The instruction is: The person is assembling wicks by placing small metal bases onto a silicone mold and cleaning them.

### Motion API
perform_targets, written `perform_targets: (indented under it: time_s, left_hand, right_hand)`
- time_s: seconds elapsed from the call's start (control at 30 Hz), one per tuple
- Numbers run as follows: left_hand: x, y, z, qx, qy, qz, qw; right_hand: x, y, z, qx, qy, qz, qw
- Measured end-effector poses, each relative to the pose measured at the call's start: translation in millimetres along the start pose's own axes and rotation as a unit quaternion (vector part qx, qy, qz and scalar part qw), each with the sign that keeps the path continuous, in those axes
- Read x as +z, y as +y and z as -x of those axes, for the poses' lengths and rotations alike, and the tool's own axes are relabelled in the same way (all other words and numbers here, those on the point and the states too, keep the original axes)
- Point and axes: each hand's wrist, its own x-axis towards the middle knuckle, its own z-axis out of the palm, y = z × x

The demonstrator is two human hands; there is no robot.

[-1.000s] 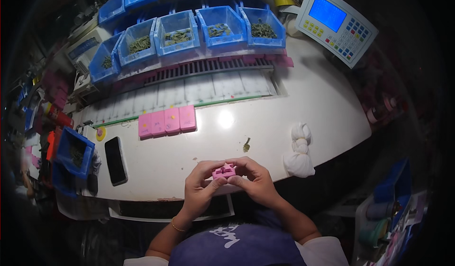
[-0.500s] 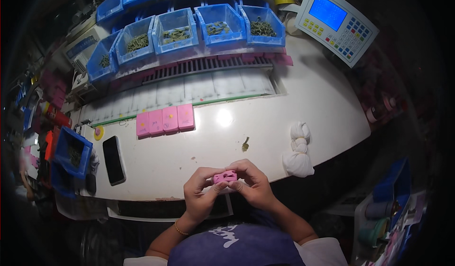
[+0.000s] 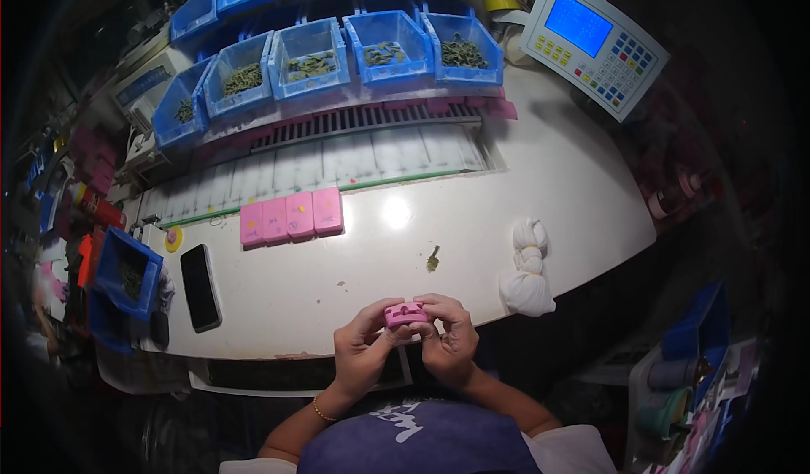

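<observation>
Both of my hands are raised at the table's front edge, holding one small pink rubber mould (image 3: 407, 313) between them. My left hand (image 3: 363, 343) pinches its left end, with the thumb below and the fingers above. At the other end, my right hand (image 3: 447, 339) grips it the same way. A dark slit or cut runs across the mould's visible face; what lies inside is too small to make out. Four-sided pink blocks (image 3: 292, 217) of similar colour stand in a row on the table, farther off to the left. A small greenish piece (image 3: 433, 259) lies beyond my right hand.
A phone (image 3: 200, 288) lies at left, beside blue bins (image 3: 126, 271). A white knotted cloth bundle (image 3: 528, 271) rests at right. Blue trays of greenish pieces (image 3: 309, 60) line the back, behind a slatted strip (image 3: 363, 128). A keypad panel with a blue screen (image 3: 595, 43) stands far right.
My hands and the pink mould have come slightly nearer to me. The mould has turned a little, and the gap in its face looks narrower.
</observation>
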Motion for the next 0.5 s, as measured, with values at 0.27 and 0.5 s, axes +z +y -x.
perform_targets:
  time_s: [0.27, 0.5]
  left_hand:
    - [-6, 2, 1, 0.019, 0.02, -0.051, 0.998]
    - [-3, 13, -3, 0.032, -0.004, -0.226, 0.974]
  right_hand:
    - [-11, -12, -12, 0.241, -0.086, -0.142, 0.956]
    - [-30, -24, -50, -0.073, -0.247, 0.131, 0.957]
